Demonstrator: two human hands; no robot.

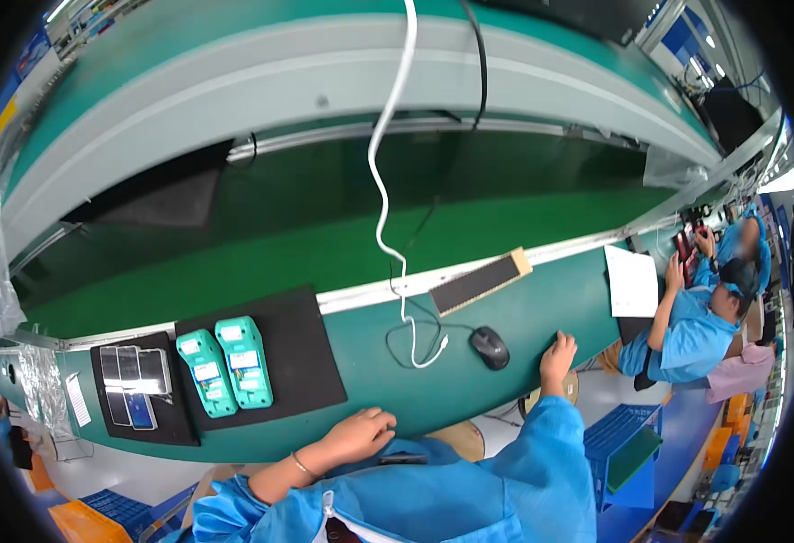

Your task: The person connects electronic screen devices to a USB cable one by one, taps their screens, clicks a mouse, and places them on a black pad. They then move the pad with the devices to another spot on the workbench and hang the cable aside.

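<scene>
My left hand (362, 434) rests at the near edge of the green table (361, 353), right of the black mat (302, 362). Its fingers are loosely bent and slightly apart, with nothing visible in them. Farther right, my right hand (557, 355) lies on the table edge, fingers bent, also holding nothing that shows. The black computer mouse (489, 347) is the nearest thing to it, a short distance left. Two teal handheld devices (245, 362) lie side by side on the mat, apart from my left hand.
Several phones (152, 372) lie on a mat at left. A white cable (380, 181) hangs down onto the table. Behind the mouse sits a long dark strip (476, 284) in a tan holder. Co-workers (695, 330) sit at right, near white paper (633, 282) and a blue crate (621, 439).
</scene>
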